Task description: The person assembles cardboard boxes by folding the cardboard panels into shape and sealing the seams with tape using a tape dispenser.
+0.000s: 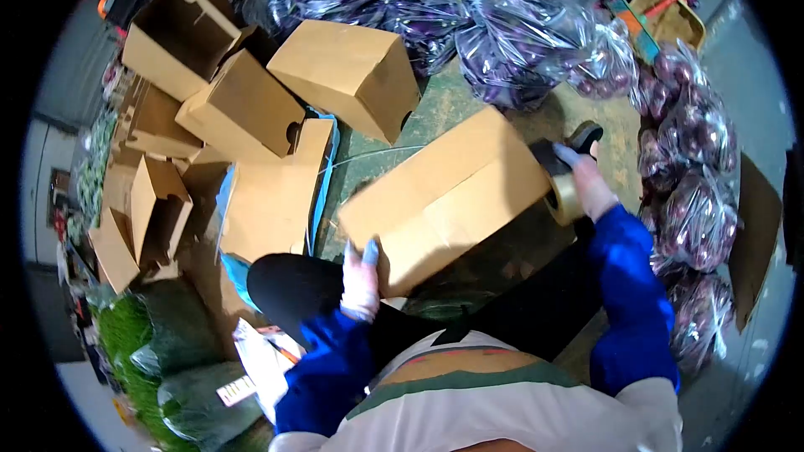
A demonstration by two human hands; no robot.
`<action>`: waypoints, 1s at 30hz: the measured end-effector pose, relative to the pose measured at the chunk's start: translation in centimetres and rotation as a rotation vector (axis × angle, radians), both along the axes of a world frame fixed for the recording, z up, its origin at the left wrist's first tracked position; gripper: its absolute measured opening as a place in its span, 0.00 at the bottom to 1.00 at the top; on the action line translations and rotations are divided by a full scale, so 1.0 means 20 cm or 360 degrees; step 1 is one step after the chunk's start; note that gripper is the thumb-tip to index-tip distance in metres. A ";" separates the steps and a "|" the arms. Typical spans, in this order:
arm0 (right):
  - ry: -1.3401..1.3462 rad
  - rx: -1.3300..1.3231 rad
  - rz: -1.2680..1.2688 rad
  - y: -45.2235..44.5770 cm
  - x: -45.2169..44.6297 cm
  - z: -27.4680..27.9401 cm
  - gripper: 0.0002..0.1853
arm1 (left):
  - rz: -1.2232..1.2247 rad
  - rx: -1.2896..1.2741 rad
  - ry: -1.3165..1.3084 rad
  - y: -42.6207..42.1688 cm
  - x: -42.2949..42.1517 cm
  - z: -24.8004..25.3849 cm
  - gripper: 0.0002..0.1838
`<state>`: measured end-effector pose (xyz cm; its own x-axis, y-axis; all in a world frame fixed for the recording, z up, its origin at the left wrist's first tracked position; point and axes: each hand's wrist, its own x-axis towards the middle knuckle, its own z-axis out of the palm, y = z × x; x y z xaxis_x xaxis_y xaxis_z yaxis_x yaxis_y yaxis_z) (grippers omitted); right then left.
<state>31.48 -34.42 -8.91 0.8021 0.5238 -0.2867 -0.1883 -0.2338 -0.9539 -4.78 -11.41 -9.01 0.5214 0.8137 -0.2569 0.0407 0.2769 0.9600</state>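
A closed cardboard box (444,201) lies tilted across the middle, in front of my legs. At its lower left corner is my left hand (362,280), gloved, with fingers apart and touching the box's end. My right hand (591,186), also gloved, is at the box's right end, its fingers closed around a tape dispenser. A wide roll of tape (565,199) shows beside the box's right edge, below those fingers.
Several cardboard boxes (243,109) stand at the upper left, near flat cardboard (276,201) with blue strapping. Bags of purple produce (511,42) line the back and right. Bagged greens (180,326) and papers (264,364) lie lower left.
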 end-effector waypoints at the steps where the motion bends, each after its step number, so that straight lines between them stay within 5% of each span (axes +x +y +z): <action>1: 0.0060 0.0192 -0.0063 -0.07 -0.05 0.04 0.19 | -0.0102 0.0166 0.0206 0.09 0.06 0.00 0.23; 5: 0.0914 0.0659 -0.0416 -0.37 -0.22 0.23 0.19 | -0.0357 0.0925 0.0758 0.29 0.42 0.06 0.26; 8: 0.0613 0.0791 -0.0425 -0.46 -0.34 0.55 0.19 | -0.0614 0.1001 0.1025 0.38 0.56 0.10 0.31; 10: 0.0581 0.0921 -0.0389 -0.57 -0.38 0.66 0.22 | -0.0376 0.1838 0.0909 0.37 0.60 0.02 0.34; 11: 0.0766 0.1054 -0.0279 -0.61 -0.39 0.71 0.24 | -0.0454 0.1860 0.1088 0.28 0.63 0.26 0.36; 12: 0.0951 0.1182 -0.0166 -0.65 -0.39 0.76 0.26 | -0.0342 0.2083 0.0740 0.26 0.65 0.30 0.37; 14: 0.0816 0.1141 -0.0087 -0.65 -0.42 0.80 0.27 | -0.0425 0.1716 0.0321 0.12 0.68 0.37 0.28; 17: 0.0570 0.1013 0.0039 -0.57 -0.44 0.73 0.34 | -0.0846 0.0525 -0.0282 -0.10 0.70 0.40 0.15; 19: 0.0829 0.1195 -0.0002 -0.46 -0.47 0.74 0.34 | -0.0971 0.0281 -0.0318 -0.18 0.69 0.53 0.13; 21: 0.0936 0.1253 0.0084 -0.41 -0.48 0.69 0.36 | -0.1082 -0.0822 -0.0531 -0.22 0.70 0.54 0.19; 25: 0.0802 0.1052 0.0214 -0.31 -0.56 0.71 0.40 | -0.1196 -0.1009 -0.0315 -0.21 0.68 0.68 0.33; 28: 0.0638 0.0782 0.0264 -0.31 -0.56 0.70 0.39 | -0.1371 -0.0937 -0.0252 -0.17 0.64 0.71 0.34; 29: 0.0644 0.0779 0.0276 -0.31 -0.56 0.70 0.39 | -0.1372 -0.0851 -0.0247 -0.17 0.61 0.75 0.27; 30: 0.0509 0.0672 0.0272 -0.30 -0.56 0.71 0.32 | -0.1358 -0.0850 -0.0245 -0.17 0.60 0.75 0.27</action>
<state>20.19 -40.47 5.35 0.6028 0.7612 -0.2392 -0.4770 0.1035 -0.8728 7.25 -14.82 5.90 0.9322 -0.0463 -0.3590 0.3117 0.6071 0.7309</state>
